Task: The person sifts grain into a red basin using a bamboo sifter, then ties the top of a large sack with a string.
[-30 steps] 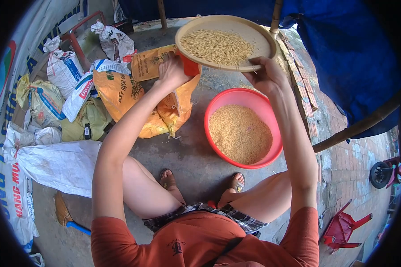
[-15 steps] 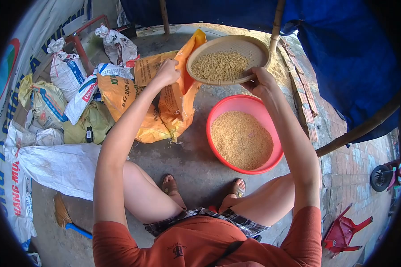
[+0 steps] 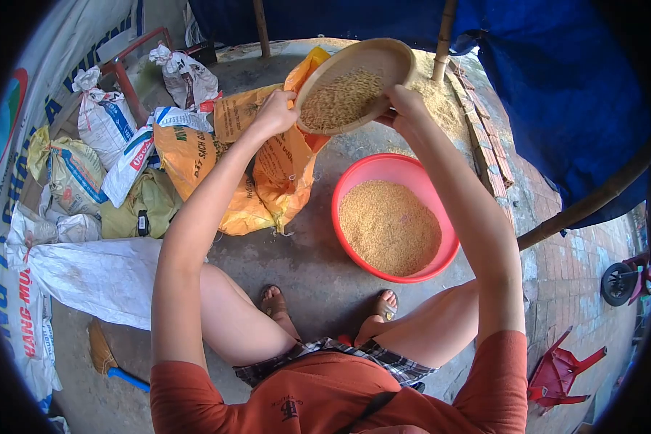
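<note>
Over it tips: since the frame 0.5 s ago, the round tray [image 3: 396,56] has swung left and tilted down towards the mouth of the orange sack [image 3: 195,155], its pale grains [image 3: 343,101] bunched at the lower left side. Both hands are busy and apart from each other. Right hand [image 3: 406,107] is clamped on the tray's near right rim, holding it up in the air; left hand [image 3: 276,114] pinches the sack's edge, fingers curled, just beside the tray. Whether those fingers also touch the tray, I cannot tell.

Below the right forearm sits the pink tub [image 3: 441,206], well stocked with golden grain [image 3: 387,224], on the concrete floor [image 3: 307,264]. Now out to the left, where tied white sacks [image 3: 108,119] crowd beside an olive bag [image 3: 141,206], and a blue-handled brush [image 3: 103,351] lies lower down. Across on the right, a red stool [image 3: 560,372] rests tipped over, well apart from the tub. Up top hangs the blue tarp [image 3: 557,94], with a slanting bamboo pole [image 3: 589,206] along its lower edge.
</note>
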